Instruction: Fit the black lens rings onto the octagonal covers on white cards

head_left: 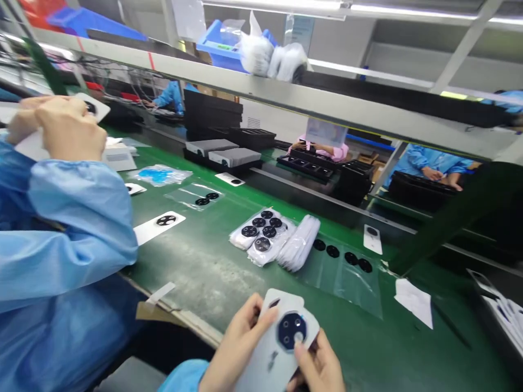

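My left hand (pixel 239 343) is wrapped round the left side of a white phone back cover (pixel 273 348) at the bottom centre. My right hand (pixel 316 367) grips its right lower side, with the thumb pressed on the round dark camera ring (pixel 291 330). The cover is held just above the near edge of the green conveyor belt (pixel 212 272). Beyond it on the belt lie a pile of bagged white covers (pixel 265 235) and a clear plastic sheet with several black rings (pixel 341 256).
A co-worker in a blue sleeve (pixel 61 218) stands at the left, both hands (pixel 61 128) on another white cover. Single covers (pixel 159 224), clear bags (pixel 161 175), grey boxes (pixel 229 155) and black trays (pixel 306 163) lie further along. Other people work behind the belt. A metal rail (pixel 286 98) crosses above.
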{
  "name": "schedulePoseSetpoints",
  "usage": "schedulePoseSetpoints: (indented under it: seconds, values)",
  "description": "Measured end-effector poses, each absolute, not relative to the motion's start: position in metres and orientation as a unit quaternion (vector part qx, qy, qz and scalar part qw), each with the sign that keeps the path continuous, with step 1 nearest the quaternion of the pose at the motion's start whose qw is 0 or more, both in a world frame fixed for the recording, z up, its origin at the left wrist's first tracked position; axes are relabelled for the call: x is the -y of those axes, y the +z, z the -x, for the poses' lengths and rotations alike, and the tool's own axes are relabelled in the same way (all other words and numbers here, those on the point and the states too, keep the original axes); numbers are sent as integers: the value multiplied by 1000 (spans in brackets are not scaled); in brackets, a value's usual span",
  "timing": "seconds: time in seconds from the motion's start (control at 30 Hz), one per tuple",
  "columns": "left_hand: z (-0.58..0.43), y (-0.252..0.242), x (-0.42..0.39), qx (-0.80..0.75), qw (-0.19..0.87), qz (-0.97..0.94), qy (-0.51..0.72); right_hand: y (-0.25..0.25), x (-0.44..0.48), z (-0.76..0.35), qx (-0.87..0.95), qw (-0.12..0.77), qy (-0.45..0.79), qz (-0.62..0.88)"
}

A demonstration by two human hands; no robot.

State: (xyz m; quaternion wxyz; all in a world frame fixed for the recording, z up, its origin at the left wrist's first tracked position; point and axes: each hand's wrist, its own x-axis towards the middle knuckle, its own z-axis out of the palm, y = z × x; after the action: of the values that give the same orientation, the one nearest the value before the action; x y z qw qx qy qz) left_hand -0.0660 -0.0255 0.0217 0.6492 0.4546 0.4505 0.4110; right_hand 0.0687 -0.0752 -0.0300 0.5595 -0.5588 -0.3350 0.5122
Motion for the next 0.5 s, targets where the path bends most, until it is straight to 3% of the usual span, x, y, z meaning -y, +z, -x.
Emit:
schedulePoseSetpoints:
  seconds: [0.23,0.5]
  values:
    - [2,-2,-8,-359,673,-538,360,-18,74,-157,305,560,468,612]
    - [22,-15,-38,-423,561,-642,308,-19,78,-202,341,522,436,649]
